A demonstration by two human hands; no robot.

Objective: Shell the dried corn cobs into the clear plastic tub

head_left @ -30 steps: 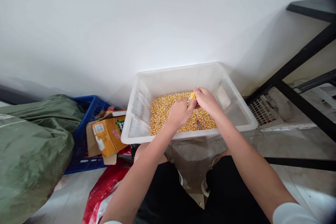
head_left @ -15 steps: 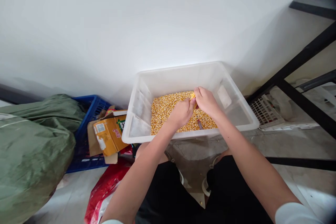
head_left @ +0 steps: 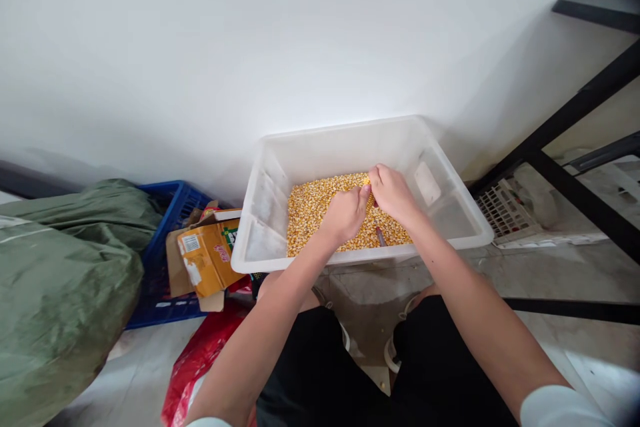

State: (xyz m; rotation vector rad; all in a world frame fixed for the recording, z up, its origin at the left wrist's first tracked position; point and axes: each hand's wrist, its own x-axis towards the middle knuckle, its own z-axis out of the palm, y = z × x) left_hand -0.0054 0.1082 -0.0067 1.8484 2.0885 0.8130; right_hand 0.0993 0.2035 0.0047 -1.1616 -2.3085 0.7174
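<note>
A white translucent plastic tub (head_left: 345, 132) holds a layer of loose yellow corn kernels (head_left: 315, 207). Over the kernels, my left hand (head_left: 347, 213) and my right hand (head_left: 390, 190) are close together, fingers curled round a corn cob (head_left: 368, 180). Only a bit of its yellow surface shows between the fingers; the rest is hidden. Just below my right hand, a slim greyish tool with a reddish end (head_left: 381, 236) lies on the kernels near the tub's front wall; its kind is unclear.
Left of the tub are an orange cardboard box (head_left: 213, 263), a blue crate (head_left: 160, 297), a large green sack (head_left: 70, 280) and a red plastic bag (head_left: 200, 353). At right stand a black metal frame (head_left: 580, 187) and a white basket (head_left: 507, 210). A white wall rises behind.
Both hands stay at nearly the same spot over the kernels, with only a slight shift of the fingers on the cob. The tub and tool have not moved.
</note>
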